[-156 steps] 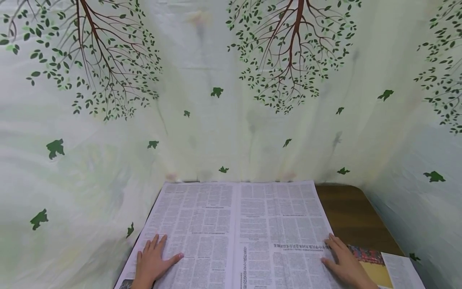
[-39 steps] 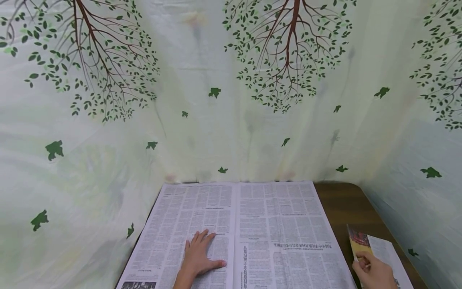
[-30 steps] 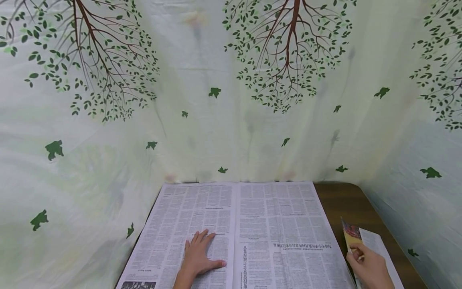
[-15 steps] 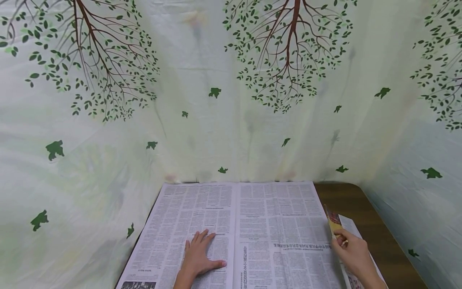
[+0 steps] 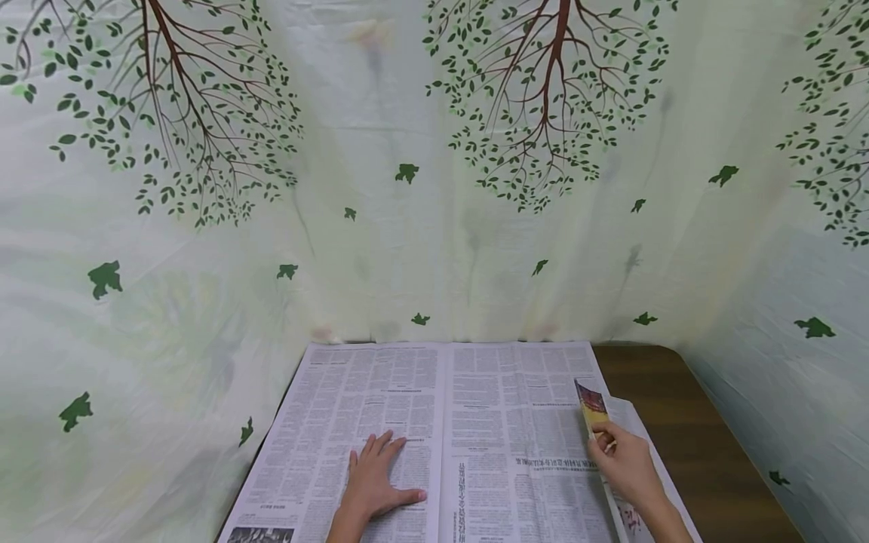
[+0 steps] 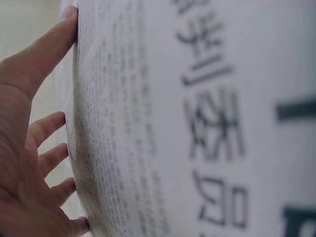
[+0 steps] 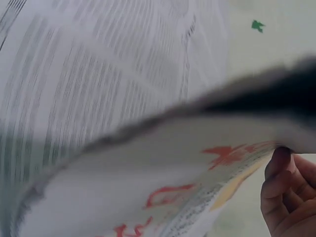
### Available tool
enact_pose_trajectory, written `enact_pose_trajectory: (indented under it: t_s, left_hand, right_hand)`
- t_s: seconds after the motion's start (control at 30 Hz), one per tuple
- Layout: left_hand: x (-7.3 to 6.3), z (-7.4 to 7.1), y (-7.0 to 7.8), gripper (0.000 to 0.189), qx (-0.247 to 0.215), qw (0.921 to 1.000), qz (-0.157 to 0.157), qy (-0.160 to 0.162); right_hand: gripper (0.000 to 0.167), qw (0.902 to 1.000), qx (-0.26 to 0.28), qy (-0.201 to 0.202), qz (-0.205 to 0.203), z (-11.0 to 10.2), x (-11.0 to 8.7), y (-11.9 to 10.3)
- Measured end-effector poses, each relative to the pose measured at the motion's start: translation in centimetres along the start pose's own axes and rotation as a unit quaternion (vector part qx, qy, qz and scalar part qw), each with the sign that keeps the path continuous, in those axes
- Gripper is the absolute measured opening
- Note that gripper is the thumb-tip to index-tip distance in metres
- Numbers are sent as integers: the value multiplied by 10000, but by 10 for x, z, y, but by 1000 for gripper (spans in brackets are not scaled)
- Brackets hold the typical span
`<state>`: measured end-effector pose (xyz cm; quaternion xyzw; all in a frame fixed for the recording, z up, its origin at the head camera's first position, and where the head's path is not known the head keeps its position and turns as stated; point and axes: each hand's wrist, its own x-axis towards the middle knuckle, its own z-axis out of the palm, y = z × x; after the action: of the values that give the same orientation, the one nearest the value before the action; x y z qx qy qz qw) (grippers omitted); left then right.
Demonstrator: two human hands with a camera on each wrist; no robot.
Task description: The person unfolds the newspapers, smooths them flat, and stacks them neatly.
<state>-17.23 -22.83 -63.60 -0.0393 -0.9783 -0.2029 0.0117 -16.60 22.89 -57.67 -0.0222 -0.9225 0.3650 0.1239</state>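
A newspaper (image 5: 366, 377) is spread over the table, its print upside down from my side. On its left page rests my left hand (image 5: 376, 483), fingers spread and fairly straight; in the left wrist view the fingertips of this hand (image 6: 29, 143) touch the paper (image 6: 113, 113). My right hand (image 5: 627, 467) pinches the left edge of a newspaper sheet (image 5: 592, 401) with red and yellow print, raised over the right page. In the right wrist view the sheet (image 7: 143, 168) curves up with red characters, and the curled fingers of my right hand (image 7: 286, 197) grip its far part.
The dark brown wooden table (image 5: 699, 430) shows to the right of the paper. A pale cloth curtain (image 5: 366, 271) with printed trees and green leaves hangs behind the table and at both sides, close to its far edge.
My right hand has carried the coloured sheet leftward from the right side of the table onto the right page. Earlier my left hand shifted right toward the centre fold; lately it stays still.
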Motion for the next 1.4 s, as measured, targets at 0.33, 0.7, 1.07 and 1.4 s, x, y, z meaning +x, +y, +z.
enact_pose_trajectory:
  t_s: [0.33, 0.7, 1.07, 1.4]
  left_hand:
    - [0, 0, -1, 123, -27, 9999, -39, -105]
    - [0, 2, -2, 123, 11, 9999, -87, -134]
    - [-1, 3, -3, 123, 28, 9999, -73, -120]
    - [-1, 1, -4, 122, -10, 10000, -28, -93]
  right_hand:
    - [21, 9986, 441, -218, 187, 37, 4, -14]
    - [24, 9941, 911, -440, 377, 66, 5, -22]
    - [22, 9893, 1284, -426, 541, 102, 7, -26]
    - [19, 9876, 1345, -496, 638, 121, 6, -24]
